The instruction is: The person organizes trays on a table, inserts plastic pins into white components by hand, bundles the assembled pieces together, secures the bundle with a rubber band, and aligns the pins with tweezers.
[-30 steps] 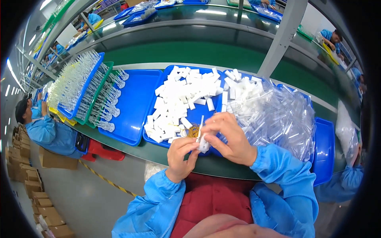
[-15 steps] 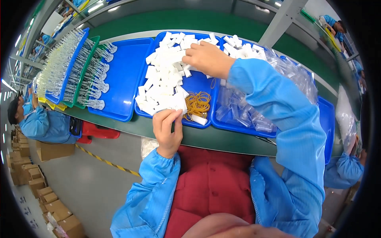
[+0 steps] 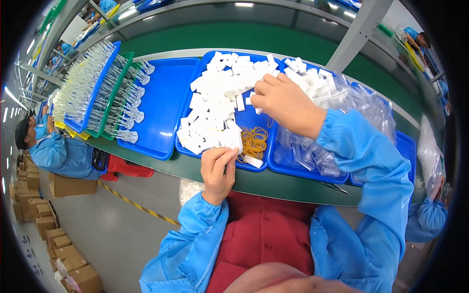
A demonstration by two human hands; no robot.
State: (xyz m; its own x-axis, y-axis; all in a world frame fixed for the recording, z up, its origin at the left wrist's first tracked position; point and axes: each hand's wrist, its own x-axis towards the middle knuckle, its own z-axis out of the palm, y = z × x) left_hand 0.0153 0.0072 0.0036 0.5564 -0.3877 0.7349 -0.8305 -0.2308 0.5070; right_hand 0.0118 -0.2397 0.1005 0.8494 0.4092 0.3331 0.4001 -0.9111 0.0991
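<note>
My left hand (image 3: 218,175) is at the near edge of a blue tray (image 3: 181,146), thumb and fingers pinched on a small white block (image 3: 234,138). Loose white blocks (image 3: 211,110) are heaped in that tray, beside a bundle of tan rubber bands (image 3: 254,141). Over the tray's right side is my right hand (image 3: 288,105), palm down with its fingers curled. White shows at its fingertips, seemingly another block, mostly hidden by the fingers. A single white block (image 3: 253,161) lies by the rubber bands.
Right of it, another blue tray (image 3: 312,169) holds white blocks and clear plastic pieces (image 3: 305,151). A blue tray (image 3: 166,107) stands left, next to racks of clear, thin-stemmed parts (image 3: 88,83). Tweezers (image 3: 334,186) lie at the bench edge. A metal post (image 3: 359,34) rises behind.
My right hand has drawn back from the white heap, toward me and to the right. My left hand keeps its pinch by the tray's near edge. The whole view has shifted slightly.
</note>
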